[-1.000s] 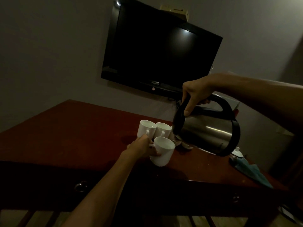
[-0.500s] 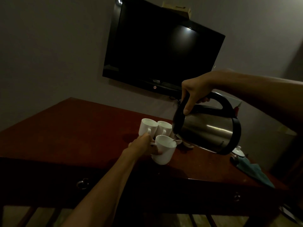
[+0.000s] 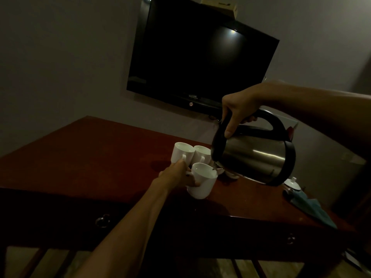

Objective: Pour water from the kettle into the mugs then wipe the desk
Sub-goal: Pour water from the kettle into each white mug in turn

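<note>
The right hand [image 3: 239, 109] grips the black handle of the steel kettle [image 3: 255, 155], fingers [image 3: 228, 129] wrapped around it and the thumb lying down the front of the handle. The kettle is held in the air above the table [image 3: 90, 157], tilted forward, with its spout directly over the rim of the front mug [image 3: 202, 180]. The left hand [image 3: 178, 174] holds this white mug by its handle side, fingers curled around it, slightly tilted and apparently lifted just off the table. Two more white mugs [image 3: 190, 154] stand upright and touching each other on the table just behind the left hand. A blue cloth [image 3: 309, 209] lies near the right end of the table, well apart from the mugs. A dark television [image 3: 200, 57] hangs on the wall behind.
</note>
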The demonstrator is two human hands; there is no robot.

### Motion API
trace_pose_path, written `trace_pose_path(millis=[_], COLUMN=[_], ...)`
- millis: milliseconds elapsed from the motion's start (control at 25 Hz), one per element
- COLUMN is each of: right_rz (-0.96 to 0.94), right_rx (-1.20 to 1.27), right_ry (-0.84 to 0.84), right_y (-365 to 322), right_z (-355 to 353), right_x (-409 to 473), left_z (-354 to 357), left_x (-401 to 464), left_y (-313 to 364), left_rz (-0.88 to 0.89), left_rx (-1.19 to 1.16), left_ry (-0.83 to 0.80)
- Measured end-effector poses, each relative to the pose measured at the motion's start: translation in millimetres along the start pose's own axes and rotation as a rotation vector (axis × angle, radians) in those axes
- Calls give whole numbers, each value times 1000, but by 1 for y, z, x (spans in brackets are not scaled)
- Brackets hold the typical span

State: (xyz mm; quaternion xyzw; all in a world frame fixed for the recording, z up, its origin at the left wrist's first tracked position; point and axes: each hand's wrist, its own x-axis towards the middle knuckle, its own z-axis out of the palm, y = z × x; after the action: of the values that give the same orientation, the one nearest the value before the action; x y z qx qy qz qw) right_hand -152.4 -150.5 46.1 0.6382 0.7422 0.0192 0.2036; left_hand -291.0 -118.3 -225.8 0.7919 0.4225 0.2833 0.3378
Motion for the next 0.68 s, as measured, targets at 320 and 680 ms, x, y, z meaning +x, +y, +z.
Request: trace_pose_path(millis=[320, 680], right_rz=[7, -1], right_rx=[-57, -50], right_ry=[8, -16], right_y=[-8, -12], right_z=[-1, -1], right_x=[4, 9], left_z=[0, 0], left_x=[-3, -2], left_y=[2, 1], left_rz=[7, -35], left_rx=[25, 25], left_ry=[27, 33])
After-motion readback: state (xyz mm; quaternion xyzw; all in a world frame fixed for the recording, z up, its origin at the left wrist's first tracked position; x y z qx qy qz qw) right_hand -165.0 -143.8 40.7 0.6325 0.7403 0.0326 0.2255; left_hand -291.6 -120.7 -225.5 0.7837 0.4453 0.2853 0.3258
